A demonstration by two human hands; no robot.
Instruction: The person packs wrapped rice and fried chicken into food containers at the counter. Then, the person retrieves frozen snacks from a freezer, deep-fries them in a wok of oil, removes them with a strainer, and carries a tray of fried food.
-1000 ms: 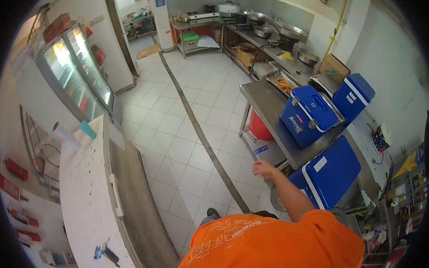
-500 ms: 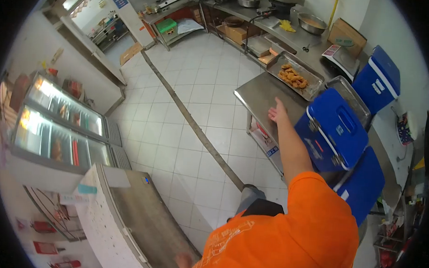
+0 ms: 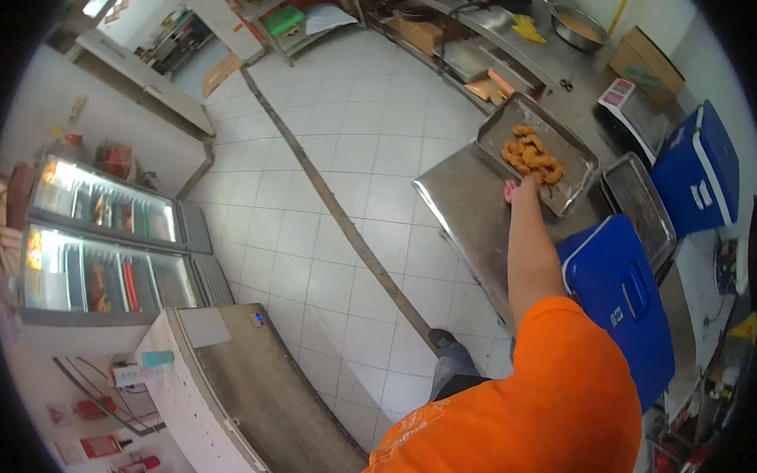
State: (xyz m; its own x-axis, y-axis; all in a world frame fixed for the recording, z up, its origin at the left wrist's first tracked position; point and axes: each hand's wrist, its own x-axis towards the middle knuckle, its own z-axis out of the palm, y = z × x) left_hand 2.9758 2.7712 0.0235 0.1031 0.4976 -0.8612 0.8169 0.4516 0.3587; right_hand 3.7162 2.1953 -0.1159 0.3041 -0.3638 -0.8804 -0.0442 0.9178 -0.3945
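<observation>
My right hand (image 3: 520, 190), at the end of a bare arm with an orange sleeve, is at the near long edge of a shallow metal tray (image 3: 581, 178). Its fingers look curled at the tray's rim, with the thumb side toward the food; the exact grip is small in view. Pieces of golden fried food (image 3: 531, 154), which look like fried chicken, lie heaped inside the tray. The tray sits at the far end of a steel table (image 3: 459, 193). My left hand is out of view.
A blue cooler (image 3: 622, 307) stands right of my arm, a second blue cooler (image 3: 699, 173) behind it. Nearby are another metal tray (image 3: 642, 204), a scale (image 3: 633, 116) and a steel bowl (image 3: 577, 27). A chest freezer (image 3: 265, 391) and lit display fridges (image 3: 110, 269) line the left.
My right hand has moved from above the steel table to the tray's rim, its fingers now curled. My left hand has left view. The near cooler's latched side no longer shows. The view has shifted.
</observation>
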